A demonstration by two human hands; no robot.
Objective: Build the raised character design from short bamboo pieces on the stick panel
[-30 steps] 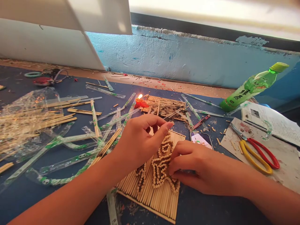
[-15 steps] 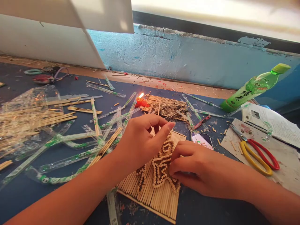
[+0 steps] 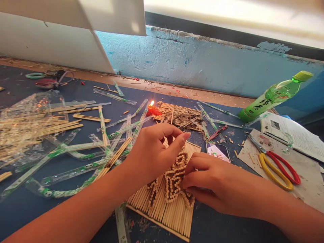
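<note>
1. Stick mat: pale wooden sticks laid side by side into a flat panel, lying on the dark blue table at centre, nearest the viewer, turned slightly askew.
2. Raised pattern: short stick ends standing in curving rows on the mat's upper half, tan with darker tips.
3. Right hand: at 3 o'clock of the pattern, fingers close together and bent, tips resting on the rows.
4. Left hand: at 10 o'clock of the pattern, held above the mat, fingers curled, forefinger meeting thumb; whether it pinches a piece cannot be told.
5. Phone: at 2 o'clock, just beside the mat.
6. Scissors: red and yellow handles, at 3 o'clock on paper.
7. Wrappers: clear with green print, scattered at 9 o'clock.
8. Second mat: at 12 o'clock, darker, charred.
9. Candle: red, lit, at its left edge.
10. Bottle: green, leaning, at 2 o'clock, far.
</note>
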